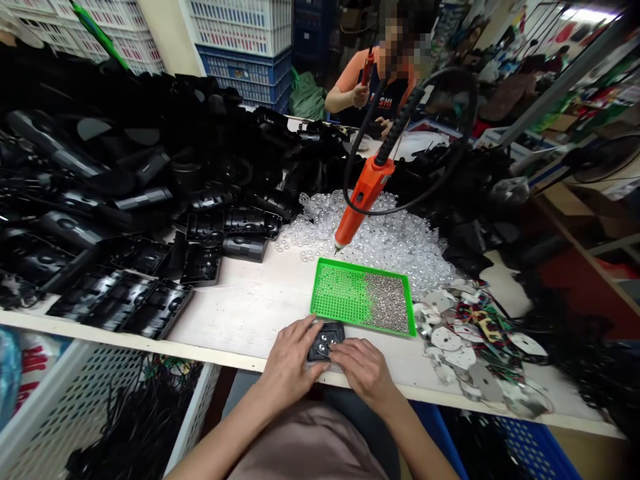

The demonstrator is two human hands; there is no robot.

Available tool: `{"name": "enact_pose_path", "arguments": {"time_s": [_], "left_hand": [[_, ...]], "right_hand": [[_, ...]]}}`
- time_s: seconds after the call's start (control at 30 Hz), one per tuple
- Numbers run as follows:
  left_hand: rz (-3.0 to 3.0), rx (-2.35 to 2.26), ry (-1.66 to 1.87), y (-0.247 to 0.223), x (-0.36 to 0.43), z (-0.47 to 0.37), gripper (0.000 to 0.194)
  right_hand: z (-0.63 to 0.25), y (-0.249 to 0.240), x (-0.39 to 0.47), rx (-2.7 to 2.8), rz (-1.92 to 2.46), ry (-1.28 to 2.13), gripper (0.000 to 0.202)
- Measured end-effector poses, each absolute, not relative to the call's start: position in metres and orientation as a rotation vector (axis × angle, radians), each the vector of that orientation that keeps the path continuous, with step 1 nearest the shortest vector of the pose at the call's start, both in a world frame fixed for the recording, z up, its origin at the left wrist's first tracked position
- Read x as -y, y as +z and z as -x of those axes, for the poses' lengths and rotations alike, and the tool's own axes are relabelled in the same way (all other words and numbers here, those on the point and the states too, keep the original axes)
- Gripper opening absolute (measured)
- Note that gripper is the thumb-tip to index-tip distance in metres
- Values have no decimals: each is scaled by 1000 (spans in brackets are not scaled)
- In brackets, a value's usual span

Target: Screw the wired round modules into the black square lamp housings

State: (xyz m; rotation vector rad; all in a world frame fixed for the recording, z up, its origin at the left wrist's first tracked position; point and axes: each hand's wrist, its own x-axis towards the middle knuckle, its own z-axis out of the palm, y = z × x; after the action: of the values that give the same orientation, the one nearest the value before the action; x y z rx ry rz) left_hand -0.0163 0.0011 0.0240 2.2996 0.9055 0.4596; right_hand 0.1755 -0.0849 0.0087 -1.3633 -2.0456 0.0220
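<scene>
At the table's front edge, a small black plastic housing [332, 329] lies under my hands, with several small clear, shiny pieces seated in it. My left hand [293, 357] grips the housing from its left side, thumb at the near edge and fingers along the far edge. Bent together, the fingertips of my right hand [364, 368] touch the housing's right side by the clear pieces; whatever they pinch is hidden. Just beyond is a green perforated tray [345, 321] with many small metal screws [389, 300] heaped at its right end.
An orange electric screwdriver [364, 193] hangs above a pile of clear plastic pieces [415, 247]. Black housings [155, 303] crowd the left; metal discs with wires [460, 340] lie right. A white crate [75, 400] stands below the table. Across it sits a person [345, 90] holding a tool.
</scene>
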Motion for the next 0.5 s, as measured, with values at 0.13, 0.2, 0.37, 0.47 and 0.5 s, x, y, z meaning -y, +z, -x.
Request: {"name": "enact_pose_path", "arguments": {"time_s": [0.13, 0.2, 0.37, 0.47, 0.5], "left_hand": [[-2460, -860, 377, 13, -4, 14, 55], [-2509, -823, 403, 10, -3, 15, 53], [-2668, -750, 499, 3, -3, 20, 51], [-2829, -733, 549, -2, -4, 21, 44], [-2888, -733, 581, -4, -5, 21, 42]], "right_hand": [[-180, 12, 82, 2143, 1428, -35, 32], [-180, 15, 79, 2159, 1487, -78, 30], [-162, 14, 77, 2091, 1646, -48, 25], [-141, 8, 82, 1953, 1707, -133, 33], [-136, 6, 84, 1916, 1717, -153, 34]]}}
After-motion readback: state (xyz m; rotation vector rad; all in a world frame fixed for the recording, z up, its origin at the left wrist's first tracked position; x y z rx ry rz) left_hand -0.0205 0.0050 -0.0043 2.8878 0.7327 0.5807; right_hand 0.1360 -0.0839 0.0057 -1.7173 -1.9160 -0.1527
